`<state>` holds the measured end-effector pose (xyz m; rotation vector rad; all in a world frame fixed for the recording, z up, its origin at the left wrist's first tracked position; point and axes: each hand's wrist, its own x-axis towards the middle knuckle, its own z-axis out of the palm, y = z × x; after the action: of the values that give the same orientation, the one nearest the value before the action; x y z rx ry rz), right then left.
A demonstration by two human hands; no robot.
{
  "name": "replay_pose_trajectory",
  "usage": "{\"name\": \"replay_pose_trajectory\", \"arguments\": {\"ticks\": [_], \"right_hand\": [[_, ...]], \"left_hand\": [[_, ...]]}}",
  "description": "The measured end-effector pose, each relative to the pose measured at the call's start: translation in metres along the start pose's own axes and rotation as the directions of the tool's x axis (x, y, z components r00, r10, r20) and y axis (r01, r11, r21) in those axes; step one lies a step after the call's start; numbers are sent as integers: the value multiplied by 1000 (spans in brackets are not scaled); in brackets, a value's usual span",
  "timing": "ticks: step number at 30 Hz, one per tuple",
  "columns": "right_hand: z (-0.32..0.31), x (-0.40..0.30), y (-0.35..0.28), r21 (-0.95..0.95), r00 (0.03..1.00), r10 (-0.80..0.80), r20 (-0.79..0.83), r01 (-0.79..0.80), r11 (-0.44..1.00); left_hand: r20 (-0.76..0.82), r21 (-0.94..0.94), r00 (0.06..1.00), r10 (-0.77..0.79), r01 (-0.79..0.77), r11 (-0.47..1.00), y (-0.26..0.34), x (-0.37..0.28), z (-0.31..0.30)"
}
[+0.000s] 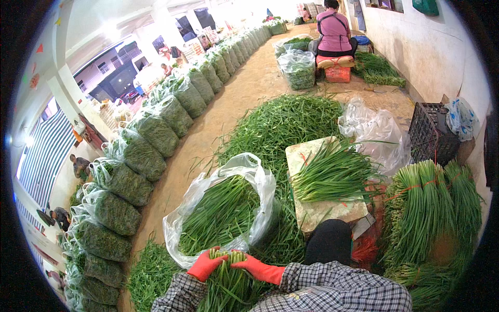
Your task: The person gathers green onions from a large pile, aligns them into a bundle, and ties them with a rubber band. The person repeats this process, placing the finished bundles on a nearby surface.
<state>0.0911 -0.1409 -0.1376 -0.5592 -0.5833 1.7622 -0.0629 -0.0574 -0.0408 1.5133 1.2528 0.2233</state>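
Note:
My left hand [206,266], in a red glove, grips one side of a bundle of green leafy stalks [228,279]. My right hand [259,268], gloved in red too, holds the bundle's other side. The pale cut ends point up between my hands and the leaves hang down. Just beyond them stands a clear plastic bag [269,187] with its mouth wide, holding long green stalks [222,212]. More loose stalks [335,171] lie across a worn pale board [315,216] to the right.
Cut leaves [288,117] are heaped on the floor. Tied bundles [425,206] stand at right, near a black plastic crate [432,132] and crumpled plastic bags [378,128]. Filled bags [144,160] line the left. A person [335,31] in pink sits ahead by the wall.

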Motion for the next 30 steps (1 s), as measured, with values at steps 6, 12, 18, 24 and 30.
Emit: {"name": "replay_pose_trajectory", "arguments": {"ticks": [6,12,18,24,30], "right_hand": [[-25,12,19,44,995,-48,82,44,998],[-30,16,31,100,998,-34,59,28,995],[-33,15,27,-104,996,-69,-63,62,993],[4,-3,-21,-96,990,-66,126,78,992],[-10,0,-27,-28,990,-14,-141,11,1000]], "left_hand": [[94,585,996,-8,-48,810,67,-26,37],[171,770,978,115,-206,604,85,-38,44],[-72,694,982,173,-75,716,42,-21,37],[-118,60,983,139,-132,989,9,-17,30],[-237,-98,946,220,-248,964,14,-1,18]]}}
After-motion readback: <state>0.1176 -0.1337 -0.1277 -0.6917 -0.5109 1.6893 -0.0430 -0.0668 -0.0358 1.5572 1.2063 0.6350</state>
